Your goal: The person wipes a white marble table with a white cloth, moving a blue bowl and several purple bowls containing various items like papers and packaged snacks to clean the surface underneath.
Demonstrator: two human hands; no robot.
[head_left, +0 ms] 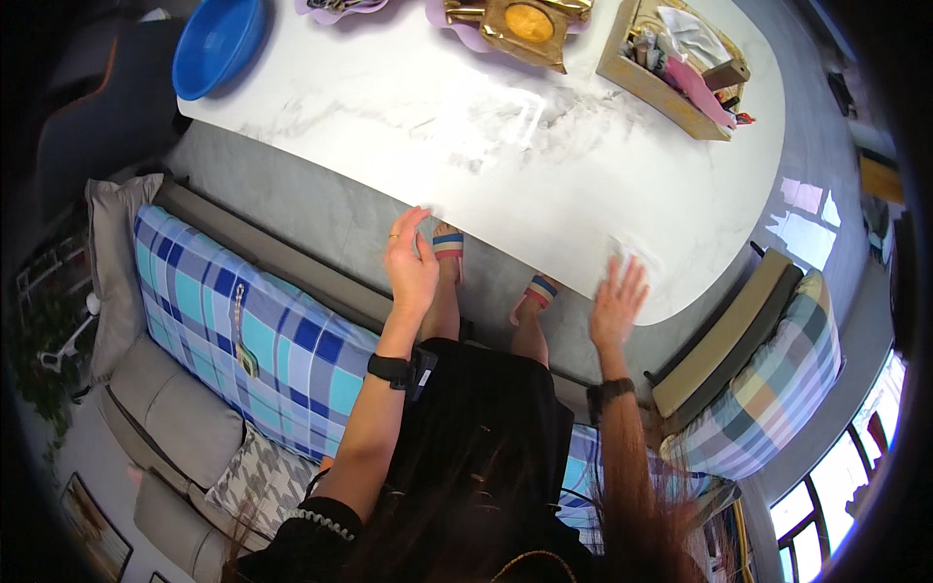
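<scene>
My left hand is raised by the near edge of a white marble-patterned table. Its fingers are loosely bent, the thumb stands apart, and nothing is in it; a ring is on one finger. Over the table's near right part, my right hand is spread flat and slightly blurred, with no object gripped. A faint whitish patch shows at its fingertips; I cannot tell whether it is a thin wipe or a reflection. Both wrists wear dark bands.
A blue plastic basin stands at the table's far left corner. Gold packages lie in a lilac scalloped tray at the back. An organizer box holds tissues and small items. Behind me is a sofa with a blue plaid cover; a cushioned seat stands right.
</scene>
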